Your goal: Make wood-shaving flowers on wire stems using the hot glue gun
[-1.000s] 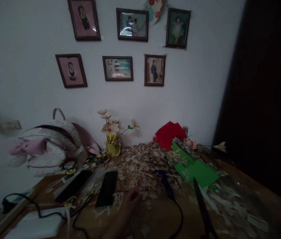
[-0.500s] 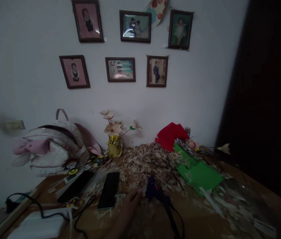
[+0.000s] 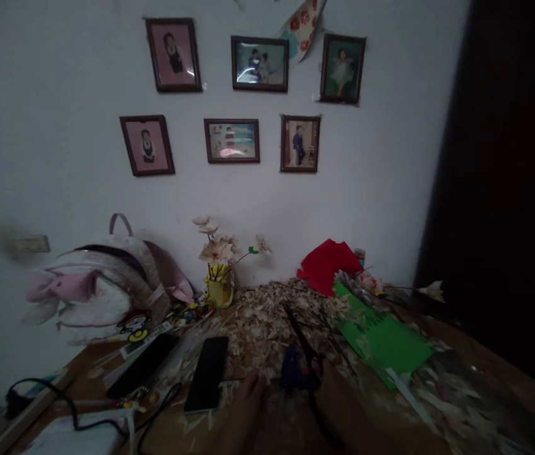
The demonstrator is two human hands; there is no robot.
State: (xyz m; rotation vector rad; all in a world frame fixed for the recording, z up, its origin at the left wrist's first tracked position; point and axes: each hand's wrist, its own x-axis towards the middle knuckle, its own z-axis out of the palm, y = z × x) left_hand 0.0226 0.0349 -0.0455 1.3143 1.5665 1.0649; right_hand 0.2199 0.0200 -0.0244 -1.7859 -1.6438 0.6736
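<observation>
While the right hand (image 3: 335,390) grips dark scissors (image 3: 302,335) by the handles, right of lower centre, a blue glue gun (image 3: 290,374) sits between it and the left hand (image 3: 247,398), whose fingers bunch together, on what I cannot tell. Pale scraps (image 3: 258,316) crowd the centre beyond; a black smartphone (image 3: 207,374) lies left, a green sheet (image 3: 393,347) right.

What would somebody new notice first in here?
Probably the vivid red sheet near the wall, right of centre, with a green sheet in front, further right. Then the six framed photos in two rows above, and the dark scissors in the right hand, pointing towards pale scraps.
</observation>
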